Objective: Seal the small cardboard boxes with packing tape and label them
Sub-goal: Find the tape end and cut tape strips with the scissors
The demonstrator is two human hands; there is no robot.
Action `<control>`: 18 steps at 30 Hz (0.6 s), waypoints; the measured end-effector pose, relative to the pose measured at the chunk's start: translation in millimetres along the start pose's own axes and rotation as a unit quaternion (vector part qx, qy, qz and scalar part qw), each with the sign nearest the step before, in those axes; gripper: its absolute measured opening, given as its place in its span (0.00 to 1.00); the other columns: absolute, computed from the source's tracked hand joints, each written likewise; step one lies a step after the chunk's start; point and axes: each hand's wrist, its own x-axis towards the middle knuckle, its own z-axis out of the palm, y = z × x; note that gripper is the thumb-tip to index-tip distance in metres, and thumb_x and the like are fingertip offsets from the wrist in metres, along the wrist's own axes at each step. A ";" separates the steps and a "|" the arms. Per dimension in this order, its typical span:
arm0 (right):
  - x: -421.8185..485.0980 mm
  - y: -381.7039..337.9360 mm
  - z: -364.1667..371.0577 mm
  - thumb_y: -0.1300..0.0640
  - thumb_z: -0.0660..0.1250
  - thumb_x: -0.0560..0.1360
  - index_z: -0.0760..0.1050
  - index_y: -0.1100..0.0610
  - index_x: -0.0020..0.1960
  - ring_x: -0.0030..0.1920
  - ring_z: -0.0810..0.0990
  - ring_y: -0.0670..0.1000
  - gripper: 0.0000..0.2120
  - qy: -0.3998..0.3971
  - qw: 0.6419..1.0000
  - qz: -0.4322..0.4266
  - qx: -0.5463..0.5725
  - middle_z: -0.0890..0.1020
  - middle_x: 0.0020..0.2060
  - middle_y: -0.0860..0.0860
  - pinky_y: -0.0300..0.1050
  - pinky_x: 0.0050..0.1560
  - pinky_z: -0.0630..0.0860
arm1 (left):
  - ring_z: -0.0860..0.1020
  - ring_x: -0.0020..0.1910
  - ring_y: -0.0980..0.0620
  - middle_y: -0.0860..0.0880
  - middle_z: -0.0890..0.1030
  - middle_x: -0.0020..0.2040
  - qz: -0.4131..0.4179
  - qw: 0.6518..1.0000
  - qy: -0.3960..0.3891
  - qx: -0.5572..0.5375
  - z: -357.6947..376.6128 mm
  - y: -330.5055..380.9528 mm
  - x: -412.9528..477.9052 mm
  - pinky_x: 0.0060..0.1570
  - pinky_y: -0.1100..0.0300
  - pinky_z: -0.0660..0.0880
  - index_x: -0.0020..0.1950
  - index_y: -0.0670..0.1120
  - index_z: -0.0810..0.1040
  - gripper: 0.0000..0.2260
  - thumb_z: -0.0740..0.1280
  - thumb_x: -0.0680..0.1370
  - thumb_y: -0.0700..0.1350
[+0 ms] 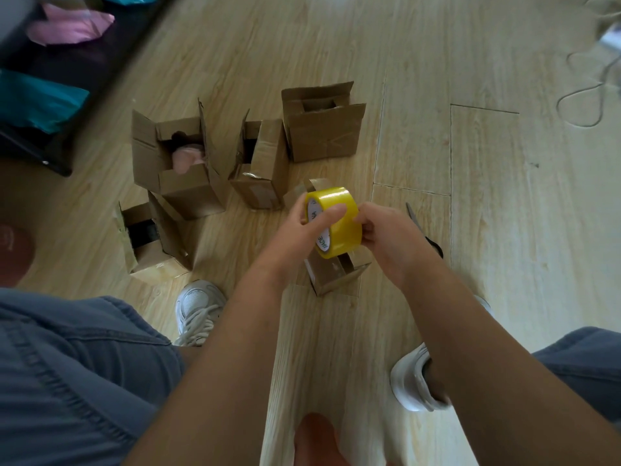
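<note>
Person is standing over a pale wood floor, both hands working together on one roll.

Yellow tape roll is being held in the air above the nearest small box, near frame centre. The roll is sitting on edge. Its core axis is running roughly left to right, and the open face with the printed cardboard core is turning toward the left hand and the camera.

Left hand is gripping the roll, with the thumb lying across the outer band and the fingers curling round the far rim. Right hand is closing on the roll's right side, fingertips curling against the band. Cannot tell whether a tape end is being lifted.

Nearest box is standing with its top flaps up. Four more boxes are standing open beyond it:
- a far box
- a narrow box just beside it
- a wider box showing something pink inside
- a left box near a pale shoe

Scissors are lying on the floor, partly hidden behind the right hand.
</note>
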 end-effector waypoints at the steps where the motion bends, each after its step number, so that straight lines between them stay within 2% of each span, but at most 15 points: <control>1: 0.7 0.3 0.0 0.54 0.63 0.65 0.74 0.69 0.46 0.45 0.73 0.56 0.19 0.001 1.000 -0.001 0.002 0.75 0.43 0.61 0.54 0.51 0.74 | 0.78 0.51 0.61 0.59 0.79 0.54 0.004 1.000 0.003 -0.010 0.8 0.1 -1.0 0.38 0.70 0.73 0.60 0.62 0.71 0.11 0.66 0.79 0.56; 3: 0.0 0.9 0.7 0.56 0.63 0.64 0.70 0.75 0.50 0.46 0.73 0.56 0.24 -0.005 1.000 -0.005 -0.005 0.74 0.45 0.69 0.58 0.53 0.74 | 0.78 0.48 0.60 0.56 0.80 0.52 0.004 0.999 0.021 -0.035 2.1 0.2 -0.9 0.32 0.73 0.73 0.61 0.57 0.73 0.12 0.67 0.79 0.54; 4: -1.9 0.8 1.2 0.57 0.62 0.64 0.71 0.75 0.51 0.46 0.73 0.56 0.24 -0.008 1.000 -0.007 -0.006 0.74 0.47 0.70 0.58 0.53 0.74 | 0.78 0.46 0.59 0.55 0.80 0.51 -0.001 0.999 0.027 -0.043 3.1 0.8 -0.8 0.31 0.72 0.73 0.63 0.54 0.74 0.14 0.66 0.79 0.54; 7: -6.2 0.0 2.2 0.60 0.61 0.64 0.82 0.63 0.47 0.49 0.77 0.56 0.16 -0.023 1.000 -0.003 -0.004 0.80 0.49 0.66 0.56 0.57 0.76 | 0.78 0.46 0.56 0.53 0.79 0.50 -0.035 0.998 0.043 -0.030 4.1 0.7 -0.2 0.37 0.63 0.72 0.61 0.51 0.75 0.16 0.64 0.79 0.59; 9: -9.1 -0.9 2.4 0.64 0.60 0.67 0.83 0.58 0.47 0.50 0.79 0.55 0.15 -0.034 0.999 -0.004 0.000 0.83 0.48 0.61 0.55 0.60 0.76 | 0.79 0.47 0.53 0.51 0.80 0.50 -0.051 0.997 0.046 -0.024 4.0 -0.3 0.9 0.40 0.60 0.71 0.59 0.51 0.77 0.18 0.64 0.78 0.61; 11: -9.9 -0.8 2.1 0.69 0.59 0.71 0.83 0.57 0.51 0.54 0.81 0.55 0.18 -0.039 0.999 -0.004 -0.009 0.84 0.49 0.56 0.55 0.63 0.76 | 0.79 0.48 0.52 0.49 0.81 0.51 -0.061 0.997 0.045 -0.025 3.2 -0.2 1.9 0.41 0.59 0.71 0.60 0.50 0.77 0.20 0.63 0.77 0.63; 14: -8.5 -1.2 0.7 0.70 0.59 0.72 0.83 0.55 0.54 0.59 0.80 0.57 0.20 -0.048 0.999 -0.013 -0.023 0.84 0.53 0.56 0.57 0.66 0.74 | 0.80 0.50 0.50 0.48 0.80 0.53 -0.067 0.997 0.046 -0.018 1.5 0.0 3.1 0.41 0.59 0.71 0.65 0.49 0.76 0.24 0.63 0.77 0.64; 16: -7.4 -0.5 -1.0 0.70 0.58 0.72 0.83 0.56 0.55 0.59 0.80 0.57 0.20 -0.053 0.998 -0.016 -0.025 0.84 0.54 0.57 0.55 0.65 0.75 | 0.80 0.52 0.49 0.47 0.80 0.56 -0.073 0.996 0.045 -0.013 0.7 -1.8 4.8 0.43 0.57 0.73 0.66 0.49 0.75 0.26 0.64 0.76 0.66; 18: -7.1 1.1 -1.3 0.72 0.58 0.71 0.82 0.56 0.58 0.58 0.80 0.54 0.23 -0.054 0.998 -0.020 -0.025 0.84 0.54 0.56 0.50 0.59 0.76 | 0.80 0.55 0.47 0.46 0.80 0.57 -0.082 0.995 0.046 -0.013 0.3 -4.1 6.9 0.50 0.54 0.76 0.66 0.49 0.75 0.29 0.64 0.74 0.68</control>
